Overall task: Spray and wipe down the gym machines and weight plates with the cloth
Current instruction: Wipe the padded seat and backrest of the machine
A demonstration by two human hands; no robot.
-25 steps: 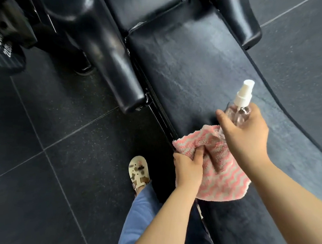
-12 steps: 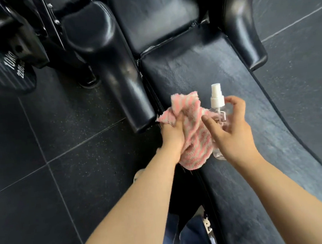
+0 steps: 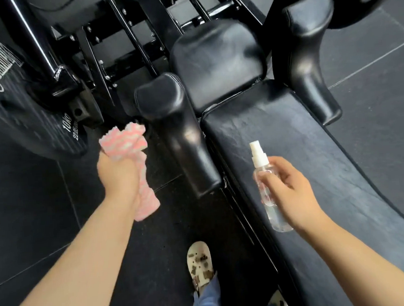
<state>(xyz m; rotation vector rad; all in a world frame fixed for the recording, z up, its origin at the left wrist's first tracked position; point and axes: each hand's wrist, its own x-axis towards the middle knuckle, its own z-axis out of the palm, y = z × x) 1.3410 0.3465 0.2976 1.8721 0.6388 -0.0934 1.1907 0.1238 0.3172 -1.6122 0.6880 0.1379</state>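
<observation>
My left hand [image 3: 119, 175] grips a bunched pink-and-white cloth [image 3: 128, 143], held in the air left of the machine's black left shoulder pad [image 3: 183, 139]. The cloth's top is close to a black 10 kg weight plate [image 3: 38, 121] mounted at the left. My right hand [image 3: 292, 189] holds a clear spray bottle [image 3: 268, 191] with a white nozzle, upright above the long black back pad [image 3: 291, 146]. The head pad [image 3: 218, 63] lies beyond it.
A second shoulder pad [image 3: 309, 57] stands at the right of the bench. Black frame bars and bolts [image 3: 126, 38] fill the top. Dark tiled floor [image 3: 34, 224] surrounds the machine. My sandalled foot [image 3: 200, 265] and blue trouser leg stand beside the bench.
My left hand has lifted the cloth off the back pad and carried it left, toward the weight plate. My right hand with the bottle has moved right. The view has tilted up the machine.
</observation>
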